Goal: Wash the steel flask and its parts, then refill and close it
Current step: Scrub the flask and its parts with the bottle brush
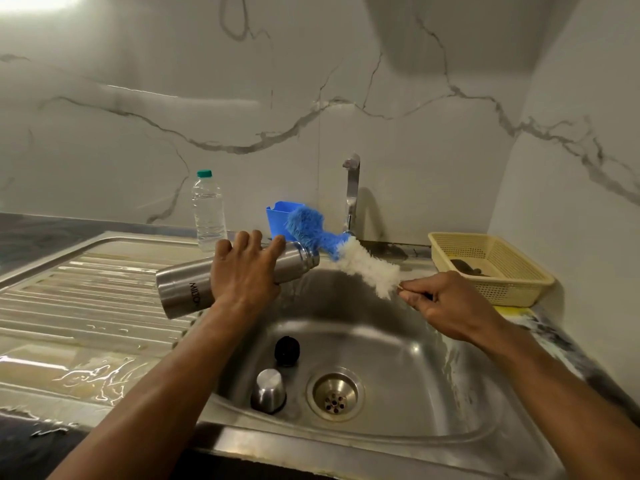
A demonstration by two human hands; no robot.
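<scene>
The left hand (242, 268) grips the steel flask (194, 285) tilted over the sink (398, 344); the right hand (440, 303) pinches the bottle brush (346, 254) just outside its mouth. Scrubbing is in hand. Next, the bristles likely need lining up with the opening.

Silver flask (183, 289), blue-and-white brush (332, 251), yellow basket (502, 268).

Brushed steel flask (183, 289), glossy wet steel sink (381, 341), fluffy blue-white brush (332, 247), clear plastic bottle (207, 213), matt plastic mesh basket (519, 292).
</scene>
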